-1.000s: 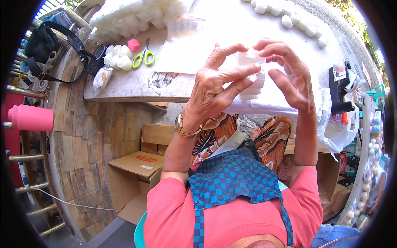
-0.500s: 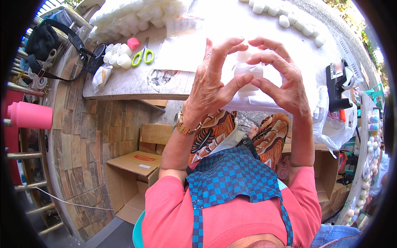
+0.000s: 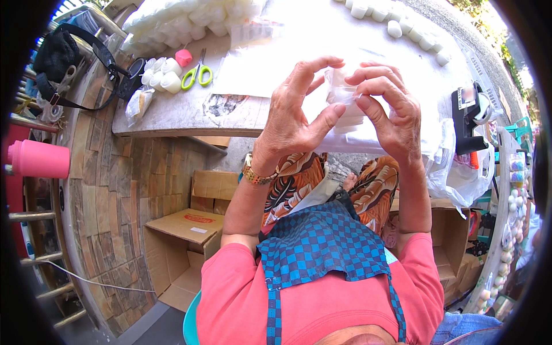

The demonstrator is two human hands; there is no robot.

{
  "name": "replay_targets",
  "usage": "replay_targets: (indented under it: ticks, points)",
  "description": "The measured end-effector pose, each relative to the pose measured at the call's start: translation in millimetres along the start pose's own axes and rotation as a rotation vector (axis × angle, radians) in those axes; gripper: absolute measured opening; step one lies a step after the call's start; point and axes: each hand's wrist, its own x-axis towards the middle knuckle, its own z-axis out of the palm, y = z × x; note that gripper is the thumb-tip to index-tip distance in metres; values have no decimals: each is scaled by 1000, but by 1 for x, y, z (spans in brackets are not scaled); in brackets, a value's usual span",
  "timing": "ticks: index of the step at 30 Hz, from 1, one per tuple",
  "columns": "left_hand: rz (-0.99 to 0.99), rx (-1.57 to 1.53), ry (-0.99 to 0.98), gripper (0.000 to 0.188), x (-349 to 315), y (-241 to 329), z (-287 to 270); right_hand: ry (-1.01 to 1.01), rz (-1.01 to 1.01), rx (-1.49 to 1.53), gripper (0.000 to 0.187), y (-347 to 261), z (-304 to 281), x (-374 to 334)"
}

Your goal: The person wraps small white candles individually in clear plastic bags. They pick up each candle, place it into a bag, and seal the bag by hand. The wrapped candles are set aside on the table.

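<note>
Between my hands, over the table's near edge, is a thin clear plastic film (image 3: 340, 86) around a pale white cylindrical piece (image 3: 348, 122). Bright glare blurs where one ends and the other starts. My left hand (image 3: 296, 112) curves around the left side, its thumb tip against the film and its index finger stretched over the top. Pinched between the thumb and fingers of my right hand (image 3: 391, 106) is the film's right edge. A white sheet (image 3: 244, 77) lies to the left of my left hand.
Green-handled scissors (image 3: 197, 76), a pink lump (image 3: 183, 57) and several white cylinders (image 3: 170, 81) sit at the table's left. Bagged white pieces (image 3: 190, 23) are piled behind. A black tape dispenser (image 3: 468, 123) and a plastic bag (image 3: 460, 178) are right. Open cardboard boxes (image 3: 178, 253) stand below.
My right hand's fingers have drawn together on the film, and my two thumbs have moved apart. The film stands more visibly between the hands. My left hand has shifted slightly.
</note>
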Motion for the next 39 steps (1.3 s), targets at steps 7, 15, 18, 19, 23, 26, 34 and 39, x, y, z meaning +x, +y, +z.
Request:
replay_targets:
  ticks: [7,15,18,19,23,26,34,39]
  points:
    - [82,92,-7,51,5,0,5,127,81,11,8,-4,5,-6]
    - [91,153,37,48,8,3,10,33,258,67,2,-11,-1,0]
    - [158,240,152,48,11,3,15,30,296,87,3,-12,-1,1]
    - [152,231,186,49,11,6,17,30,307,99,3,-12,-1,1]
    - [-136,91,33,50,13,17,14,82,298,158,5,-6,-1,-1]
    - [-256,2,-84,49,13,21,12,101,308,190,5,-6,-1,-3]
    - [-299,-161,-2,42,12,27,29,121,481,429,14,1,-3,-8]
    - [-235,-121,47,42,6,11,21,381,314,111,17,3,-52,-23]
